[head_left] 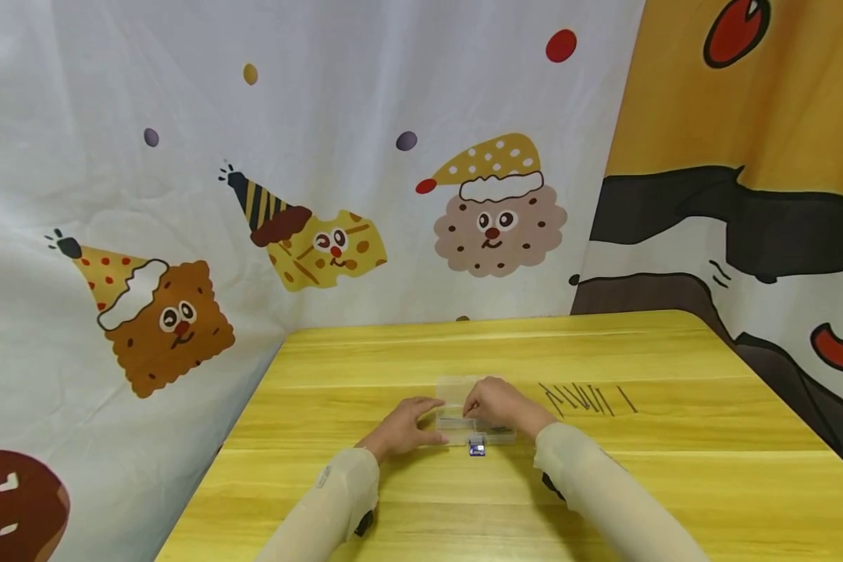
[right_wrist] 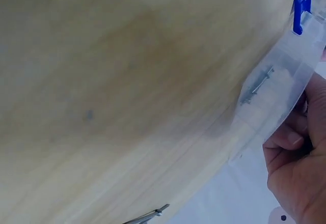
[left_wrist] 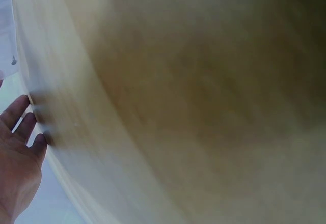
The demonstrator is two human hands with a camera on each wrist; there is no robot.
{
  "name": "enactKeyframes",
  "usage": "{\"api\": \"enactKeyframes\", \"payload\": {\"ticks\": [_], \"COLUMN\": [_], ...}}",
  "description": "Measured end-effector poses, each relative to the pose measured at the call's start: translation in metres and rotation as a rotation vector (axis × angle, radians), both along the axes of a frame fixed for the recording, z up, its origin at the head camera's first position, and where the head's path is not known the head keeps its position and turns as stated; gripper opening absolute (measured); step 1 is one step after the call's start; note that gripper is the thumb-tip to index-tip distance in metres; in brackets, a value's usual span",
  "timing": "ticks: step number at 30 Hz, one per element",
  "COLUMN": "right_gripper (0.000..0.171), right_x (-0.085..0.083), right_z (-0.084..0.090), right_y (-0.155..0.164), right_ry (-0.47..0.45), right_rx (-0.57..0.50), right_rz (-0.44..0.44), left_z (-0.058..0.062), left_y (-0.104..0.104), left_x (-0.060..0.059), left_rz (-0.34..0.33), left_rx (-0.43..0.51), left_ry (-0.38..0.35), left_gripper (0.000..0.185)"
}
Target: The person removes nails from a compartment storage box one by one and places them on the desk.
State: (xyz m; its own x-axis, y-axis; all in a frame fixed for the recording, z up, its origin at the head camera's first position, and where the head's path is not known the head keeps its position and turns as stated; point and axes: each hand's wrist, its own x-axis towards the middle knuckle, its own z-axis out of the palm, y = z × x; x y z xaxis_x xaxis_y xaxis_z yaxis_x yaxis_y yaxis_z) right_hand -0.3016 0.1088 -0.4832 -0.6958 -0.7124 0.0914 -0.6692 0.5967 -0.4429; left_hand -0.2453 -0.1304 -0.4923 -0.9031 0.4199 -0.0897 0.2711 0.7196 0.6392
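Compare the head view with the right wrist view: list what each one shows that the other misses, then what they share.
Head view only: the left hand resting at the clear plastic box, the row of nails laid out to the right, the cartoon backdrop.

Right wrist view only: thin metal pieces inside the box, seen close, and curled fingers in a grip on its edge.

Both: the right hand, the box with its blue latch, the yellow wooden table.

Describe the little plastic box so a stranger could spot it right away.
On the yellow wooden table, look between the two hands at the middle. The clear plastic box lies there, marked by its blue latch, unlike the row of dark nails to its right.
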Motion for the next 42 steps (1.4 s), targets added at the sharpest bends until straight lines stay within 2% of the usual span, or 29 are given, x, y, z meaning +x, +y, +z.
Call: {"api": "enactKeyframes", "payload": {"ticks": [8,21,27,37,42], "right_gripper": [0.007,0.005,0.007,0.008,0.012], "right_x": [-0.0011,0.0047,0.0029,0.0013,0.0029], "right_z": [0.0001,0.0082,0.0053,0.0003,0.0026], "right_y": [-0.0010,-0.0019,-0.0022,0.0023,0.0060], "right_ry": [0.093,0.130,0.139,0.125,0.051], "right_rx": [0.074,0.112,0.137,0.077,-0.001], "right_rz": [0.044,0.064,0.074,0.065,0.003], "left_z": [-0.0005,-0.0016,-0.0033,-0.0027,-0.0010], "left_y": [0.0001,-0.0005,-0.0010,0.0004,0.0018], "left_x": [-0.0003,-0.0010,-0.0011,-0.0008,-0.0014], "left_rz": [0.003,-0.008,-0.013,-0.002,0.003], "left_rx": [-0.008,-0.003,-0.008,-0.009,-0.014], "left_ry": [0.018,0.013,0.018,0.015,0.016], "left_gripper": [0.070,0.070,0.069,0.071,0.070]}}
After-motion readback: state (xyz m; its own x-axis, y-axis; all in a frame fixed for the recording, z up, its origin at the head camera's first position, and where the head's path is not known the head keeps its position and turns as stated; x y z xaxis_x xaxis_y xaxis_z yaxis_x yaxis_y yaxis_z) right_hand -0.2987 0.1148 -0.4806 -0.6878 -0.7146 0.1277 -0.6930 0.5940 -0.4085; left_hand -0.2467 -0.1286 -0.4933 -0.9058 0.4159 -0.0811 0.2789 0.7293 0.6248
